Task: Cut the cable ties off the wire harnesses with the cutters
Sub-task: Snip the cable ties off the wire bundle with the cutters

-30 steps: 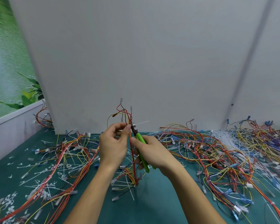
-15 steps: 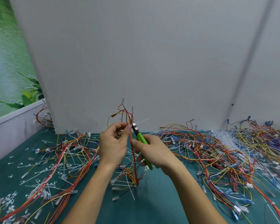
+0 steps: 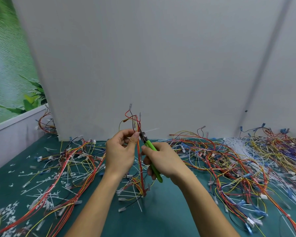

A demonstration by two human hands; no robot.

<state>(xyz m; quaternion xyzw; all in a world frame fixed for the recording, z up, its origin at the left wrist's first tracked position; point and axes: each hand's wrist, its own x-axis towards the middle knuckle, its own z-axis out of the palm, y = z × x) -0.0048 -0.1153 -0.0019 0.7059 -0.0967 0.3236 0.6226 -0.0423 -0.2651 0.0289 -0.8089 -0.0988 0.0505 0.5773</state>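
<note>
Above the green counter [image 3: 152, 219], the left hand [image 3: 120, 154] pinches an upright wire harness [image 3: 140, 168] near its top. The right hand [image 3: 164, 161] grips the green-handled cutters [image 3: 149, 145], whose head is at the harness's white cable tie [image 3: 152, 130].

Cutters [image 3: 151, 151]: glossy green plastic handles, dark metal head. Wire harness [image 3: 140, 161]: smooth plastic insulation. Table [image 3: 161, 219]: matt green.

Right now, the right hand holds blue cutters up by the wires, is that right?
Not blue: the head view shows the cutters are green. The right hand does hold them up by the wires.
</note>
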